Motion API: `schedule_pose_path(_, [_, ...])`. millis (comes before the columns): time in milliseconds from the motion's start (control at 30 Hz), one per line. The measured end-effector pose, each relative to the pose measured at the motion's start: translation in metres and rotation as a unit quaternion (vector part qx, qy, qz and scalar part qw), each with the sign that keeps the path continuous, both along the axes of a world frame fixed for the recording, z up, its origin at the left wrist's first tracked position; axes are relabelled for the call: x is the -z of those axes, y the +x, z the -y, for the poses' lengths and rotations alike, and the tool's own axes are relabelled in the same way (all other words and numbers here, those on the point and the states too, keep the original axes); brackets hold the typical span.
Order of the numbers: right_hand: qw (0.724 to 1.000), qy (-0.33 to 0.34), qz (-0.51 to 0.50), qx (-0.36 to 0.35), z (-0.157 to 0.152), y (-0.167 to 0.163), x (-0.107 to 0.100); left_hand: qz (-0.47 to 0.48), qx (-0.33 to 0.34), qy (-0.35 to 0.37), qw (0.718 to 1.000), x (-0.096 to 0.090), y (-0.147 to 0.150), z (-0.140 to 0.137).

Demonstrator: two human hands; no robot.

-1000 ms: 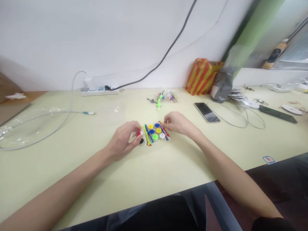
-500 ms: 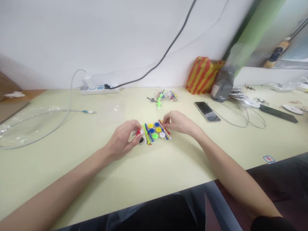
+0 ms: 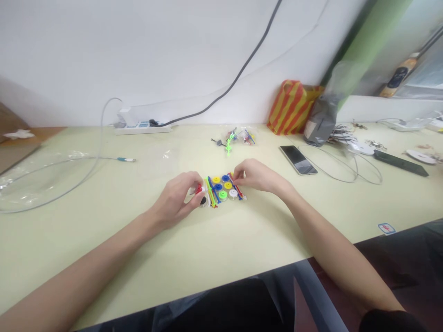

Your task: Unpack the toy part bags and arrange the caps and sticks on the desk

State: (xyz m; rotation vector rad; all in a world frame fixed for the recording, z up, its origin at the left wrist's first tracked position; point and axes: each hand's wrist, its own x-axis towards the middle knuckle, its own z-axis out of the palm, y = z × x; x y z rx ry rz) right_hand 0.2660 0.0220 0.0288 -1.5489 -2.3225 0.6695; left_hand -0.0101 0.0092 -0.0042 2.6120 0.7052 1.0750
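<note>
A row of small plastic parts lies on the table. Round discs, among them a yellow disc, a green disc and a white disc, sit between two groups of thin coloured sticks. At the left end my left hand curls its thumb and fingers around a small red piece; a black disc is just below its thumb. My right hand has its fingertips pinched at the right-hand group, on a red stick whose upper end they partly cover.
Behind the row lie a bright green plastic piece and a clear bag of coloured parts. A phone rests to the right, near a striped bag. A power strip stands along the wall; a cable loops at left.
The red stick under my right fingertips has shifted slightly left, closer against the other sticks. My left hand stays around the red piece.
</note>
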Motion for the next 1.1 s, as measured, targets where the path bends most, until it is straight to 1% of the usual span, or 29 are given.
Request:
schedule_pose_path(133, [1.000,0.001,-0.006,0.000,0.000,0.000,0.001,-0.004,0.005,0.010,1.000,0.000,0.001,0.000])
schedule_pose_path(467, [1.000,-0.003,-0.010,-0.005,0.000,0.000,0.000,-0.003,-0.006,0.023,1.000,-0.003,0.002,0.001])
schedule_pose_path(533, [1.000,0.017,-0.016,0.009,-0.001,0.001,0.000,-0.001,-0.009,0.027,1.000,-0.004,0.003,0.001])
schedule_pose_path(600, [0.997,0.058,-0.044,0.031,0.000,-0.001,-0.001,0.000,-0.012,0.037,0.999,-0.004,0.005,0.001])
schedule_pose_path(667, [0.989,0.099,-0.107,0.033,0.003,-0.006,-0.003,0.000,-0.018,0.053,0.998,-0.003,0.007,0.000])
schedule_pose_path(700, [0.983,0.104,-0.149,0.018,0.006,-0.010,-0.004,-0.001,-0.022,0.062,0.998,-0.003,0.007,0.000])
schedule_pose_path(733, [0.976,0.095,-0.194,-0.005,0.009,-0.015,-0.004,-0.003,-0.025,0.072,0.997,-0.002,0.008,0.000])
schedule_pose_path(800, [0.959,0.049,-0.273,-0.061,0.017,-0.026,-0.005,-0.003,-0.033,0.094,0.995,-0.001,0.008,-0.001])
schedule_pose_path(867, [0.942,0.003,-0.324,-0.093,0.024,-0.036,-0.003,0.004,-0.050,0.110,0.993,-0.001,0.007,-0.001])
schedule_pose_path(967, [0.926,-0.031,-0.365,-0.090,0.029,-0.047,0.001,0.023,-0.069,0.113,0.991,-0.001,0.005,-0.001])
schedule_pose_path(1100, [0.907,-0.055,-0.408,-0.090,0.029,-0.050,0.004,0.060,-0.051,0.121,0.989,-0.003,0.004,0.003])
